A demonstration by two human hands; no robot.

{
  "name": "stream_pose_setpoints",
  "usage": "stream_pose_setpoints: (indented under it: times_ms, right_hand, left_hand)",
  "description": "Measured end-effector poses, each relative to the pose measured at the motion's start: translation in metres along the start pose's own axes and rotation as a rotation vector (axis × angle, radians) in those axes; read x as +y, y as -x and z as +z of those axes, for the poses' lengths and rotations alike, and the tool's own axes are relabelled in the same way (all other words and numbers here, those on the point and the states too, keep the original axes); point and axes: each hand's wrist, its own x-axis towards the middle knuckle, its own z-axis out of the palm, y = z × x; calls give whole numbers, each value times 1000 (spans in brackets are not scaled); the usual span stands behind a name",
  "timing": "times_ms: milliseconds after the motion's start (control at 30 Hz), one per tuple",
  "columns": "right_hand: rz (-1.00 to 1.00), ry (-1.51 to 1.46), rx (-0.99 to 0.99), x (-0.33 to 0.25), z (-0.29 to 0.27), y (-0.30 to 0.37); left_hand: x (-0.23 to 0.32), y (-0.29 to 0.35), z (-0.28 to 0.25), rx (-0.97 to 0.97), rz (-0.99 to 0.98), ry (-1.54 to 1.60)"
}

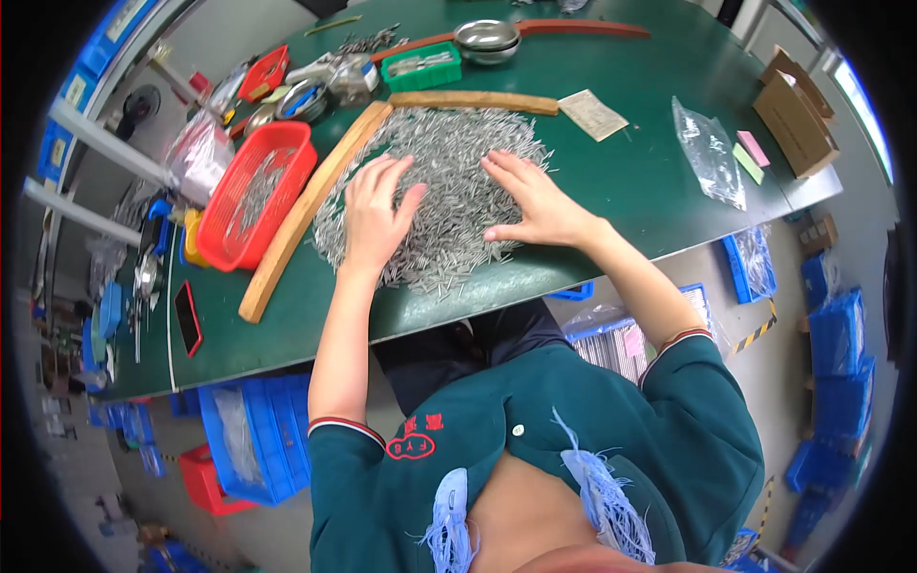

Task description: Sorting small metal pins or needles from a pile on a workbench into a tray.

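A wide heap of small metal pins (pixel 449 181) is spread on the green table in front of me. On the left side of the heap rests my left hand (pixel 374 210), fingers apart, thumb toward the middle. My right hand (pixel 535 202) lies on the heap's right side with its fingers spread and the thumb held away. Neither hand grips anything that I can see. Two wooden bars border the pins: one bar (pixel 310 210) slants along the left, the other bar (pixel 478 99) runs across the far side.
Left of the slanted bar stands a red basket (pixel 294 158) with more pins. A phone (pixel 188 318) lies near the left front edge. Farther back are a green basket (pixel 421 67) and metal bowls (pixel 487 38). A plastic bag (pixel 709 153) and cardboard box (pixel 796 115) are at right.
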Motion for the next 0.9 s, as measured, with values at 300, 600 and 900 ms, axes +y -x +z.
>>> stream_pose_setpoints:
  times_ms: [300,600,900]
  right_hand:
    - [-113,220,-158,1,36,-41]
    - [-83,132,-51,26,47,-75]
    - [113,104,175,38,58,-110]
  left_hand:
    - [7,28,9,-535,-93,-246]
    - [-35,5,32,-473,-139,-313]
    - [-57,-20,52,-286,-249,-315]
